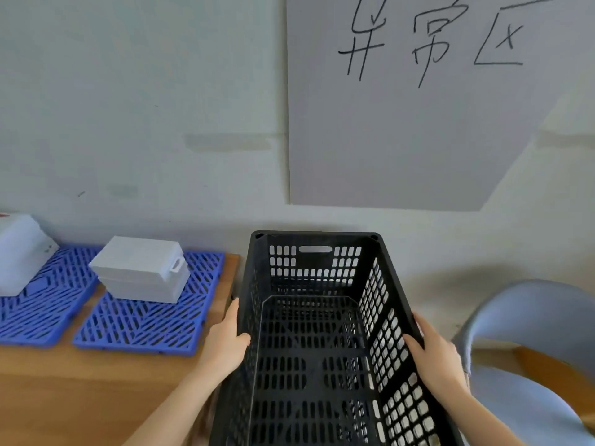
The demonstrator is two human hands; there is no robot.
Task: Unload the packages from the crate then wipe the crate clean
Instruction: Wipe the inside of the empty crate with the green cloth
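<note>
You hold the black crate [315,333] at 6 o'clock, your left hand [225,342] gripping its left long rim and your right hand [434,352] its right. Its left wall meets the wooden table [80,397] edge. White packages [141,268] sit on blue mats [145,323] at 9 o'clock, with bare tabletop at 8. A grey chair [531,317] crowds 4.

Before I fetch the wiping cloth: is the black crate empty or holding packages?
Empty, as far as the view shows: the black crate shows only its bare slotted floor. A white package sits outside, on a blue mat.
</note>
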